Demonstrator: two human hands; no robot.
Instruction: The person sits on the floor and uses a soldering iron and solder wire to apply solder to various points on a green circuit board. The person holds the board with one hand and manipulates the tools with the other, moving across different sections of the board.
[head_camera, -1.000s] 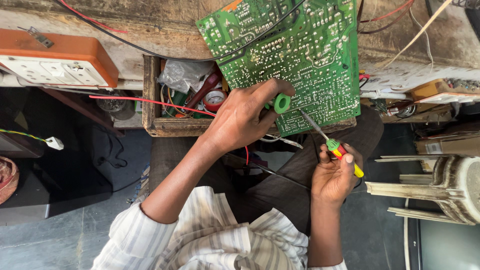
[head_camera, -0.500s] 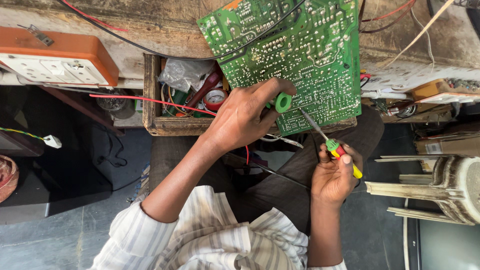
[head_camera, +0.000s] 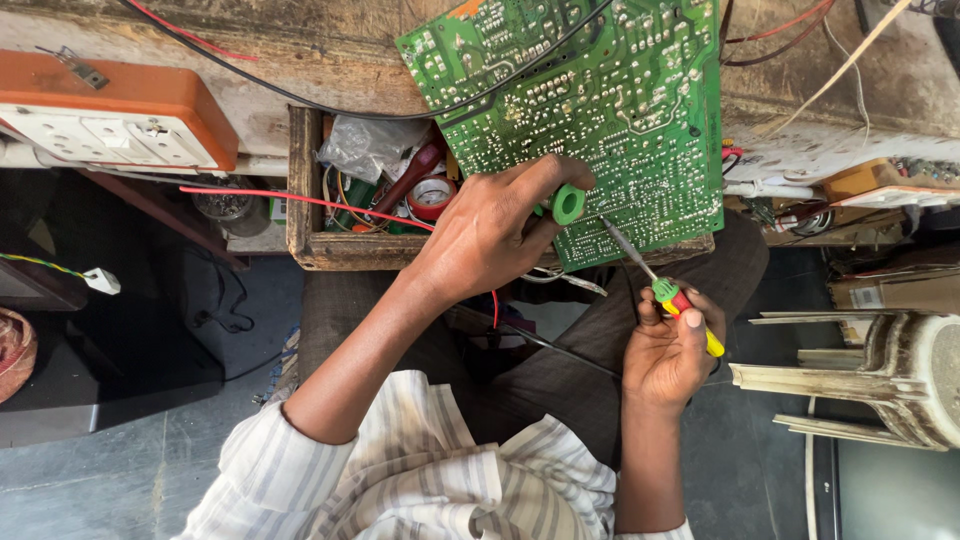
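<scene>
My left hand is clamping a green-ended tool against the near edge of the green circuit board, which is lying solder side up on the far bench, overhanging an open wooden drawer. My right hand is closing around a soldering iron with a green, red and yellow handle, its tip touching the board's near edge

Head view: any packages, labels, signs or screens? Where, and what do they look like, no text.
Cardboard box: right edge, below the bench; brown, with a small white label stuck on its face.
Plastic bag: in the wooden tray beside the green circuit board; clear, crumpled.
No signs or screens visible.
</scene>
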